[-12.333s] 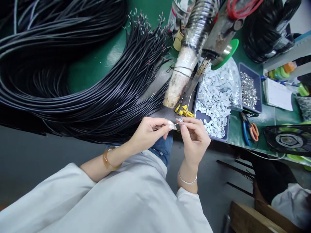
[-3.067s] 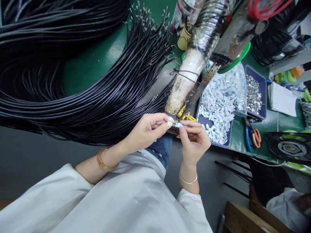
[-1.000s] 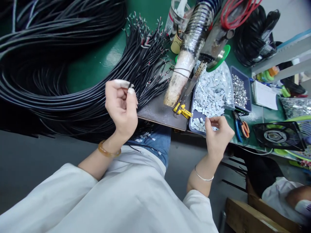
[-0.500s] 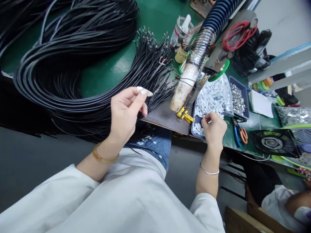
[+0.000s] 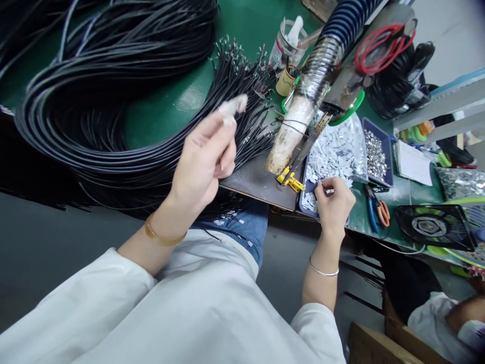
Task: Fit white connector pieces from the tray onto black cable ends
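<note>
My left hand (image 5: pixel 204 159) is raised in front of the frayed ends of many black cables (image 5: pixel 242 96). Its thumb and fingers are pressed together; white coverings sit on the fingertips, and anything pinched there is too blurred to make out. My right hand (image 5: pixel 334 205) is at the near edge of a dark blue tray (image 5: pixel 308 212) of small white pieces (image 5: pixel 329 151). Thumb and forefinger meet in a pinch, with something tiny and pale at their tips that I cannot name. A yellow clip (image 5: pixel 291 180) lies left of the tray.
A ribbed hose (image 5: pixel 329 45) with a whitish end (image 5: pixel 286 139) hangs over the table. Right of the tray are metal parts (image 5: pixel 376 154), pliers (image 5: pixel 372 210), orange-handled scissors (image 5: pixel 384 213) and a black fan (image 5: pixel 434 226). A person's arm (image 5: pixel 468 313) shows at lower right.
My left hand has moved up and to the right, its fingertips now higher in front of the cable ends. My right hand has barely moved and keeps its pinch over the tray.
</note>
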`<state>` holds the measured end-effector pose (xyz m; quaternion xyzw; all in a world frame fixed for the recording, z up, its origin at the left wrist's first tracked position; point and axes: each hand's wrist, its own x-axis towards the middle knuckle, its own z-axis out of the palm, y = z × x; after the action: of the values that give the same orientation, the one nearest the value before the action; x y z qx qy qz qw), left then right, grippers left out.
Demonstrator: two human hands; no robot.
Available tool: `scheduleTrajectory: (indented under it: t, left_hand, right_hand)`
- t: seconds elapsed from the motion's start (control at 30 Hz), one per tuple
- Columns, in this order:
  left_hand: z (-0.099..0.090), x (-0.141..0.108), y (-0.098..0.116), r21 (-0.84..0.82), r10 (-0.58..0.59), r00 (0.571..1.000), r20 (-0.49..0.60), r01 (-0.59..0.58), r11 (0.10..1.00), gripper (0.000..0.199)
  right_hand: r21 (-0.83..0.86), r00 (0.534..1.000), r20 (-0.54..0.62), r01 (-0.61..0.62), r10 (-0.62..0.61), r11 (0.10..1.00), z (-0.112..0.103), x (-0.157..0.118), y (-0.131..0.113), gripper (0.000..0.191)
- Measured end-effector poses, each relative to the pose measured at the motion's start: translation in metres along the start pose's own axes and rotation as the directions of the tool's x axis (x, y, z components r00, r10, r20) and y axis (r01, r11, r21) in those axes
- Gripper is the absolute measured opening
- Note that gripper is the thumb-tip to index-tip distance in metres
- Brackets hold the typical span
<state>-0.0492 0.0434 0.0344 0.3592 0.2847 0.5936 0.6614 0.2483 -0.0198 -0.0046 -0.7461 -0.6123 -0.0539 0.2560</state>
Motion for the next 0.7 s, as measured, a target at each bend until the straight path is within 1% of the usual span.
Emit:
scheduleTrajectory:
  t: [0.03,0.07,0.1,0.17,0.23,0.27,0.33,0.4,0.43,0.47,0.53,0.63,0.7]
  left_hand:
    - [-0.002,-0.008,-0.006,0.029,-0.083,0.996,-0.041,0.085,0.996,0.022]
    - [-0.004,-0.016,-0.011,0.057,-0.166,0.985,-0.038,0.168,0.984,0.021]
    - [-0.005,-0.024,-0.016,0.069,-0.222,0.974,-0.031,0.224,0.972,0.018]
    - [-0.006,-0.036,-0.024,0.083,-0.309,0.951,-0.019,0.310,0.947,0.016]
    - [-0.004,-0.043,-0.032,0.087,-0.386,0.922,0.022,0.383,0.920,0.016]
    - [-0.002,-0.045,-0.035,0.090,-0.423,0.905,0.052,0.418,0.904,0.017]
    - [0.003,-0.047,-0.041,0.099,-0.481,0.870,0.109,0.472,0.876,0.018]
    - [0.008,-0.047,-0.046,0.119,-0.513,0.845,0.150,0.500,0.858,0.018]
    - [0.011,-0.047,-0.047,0.135,-0.522,0.835,0.172,0.505,0.853,0.019]
    - [0.013,-0.047,-0.049,0.155,-0.526,0.828,0.194,0.503,0.850,0.019]
    - [0.017,-0.046,-0.050,0.192,-0.518,0.823,0.231,0.484,0.854,0.021]
    - [0.022,-0.045,-0.050,0.211,-0.474,0.842,0.259,0.429,0.878,0.023]
    - [0.023,-0.044,-0.050,0.215,-0.449,0.852,0.270,0.401,0.891,0.023]
  right_hand:
    - [0.029,0.999,-0.038,0.000,0.002,1.000,0.000,-0.001,-0.001,0.011]
    - [0.064,0.997,-0.083,-0.006,0.011,0.998,-0.001,-0.002,-0.003,0.011]
    - [0.116,0.991,-0.129,-0.019,0.034,0.993,-0.003,-0.004,-0.006,0.012]
    - [0.288,0.975,-0.188,-0.061,0.119,0.956,-0.007,-0.011,-0.017,0.015]
    - [0.510,0.961,-0.180,-0.092,0.211,0.855,-0.012,-0.022,-0.034,0.018]
    - [0.594,0.960,-0.164,-0.087,0.226,0.800,-0.015,-0.029,-0.045,0.019]
    - [0.675,0.958,-0.196,-0.021,0.207,0.738,-0.018,-0.043,-0.067,0.017]
    - [0.666,0.959,-0.245,0.059,0.144,0.743,-0.018,-0.056,-0.086,0.011]
    - [0.643,0.955,-0.278,0.105,0.103,0.759,-0.016,-0.062,-0.093,0.011]
    - [0.629,0.955,-0.288,0.132,0.072,0.766,-0.013,-0.066,-0.098,0.013]
    - [0.646,0.970,-0.239,0.124,0.046,0.753,-0.007,-0.070,-0.102,0.013]
    - [0.738,0.996,-0.072,0.017,0.054,0.675,0.000,-0.070,-0.098,0.008]
    - [0.775,0.999,-0.005,-0.027,0.048,0.631,0.002,-0.069,-0.095,0.007]
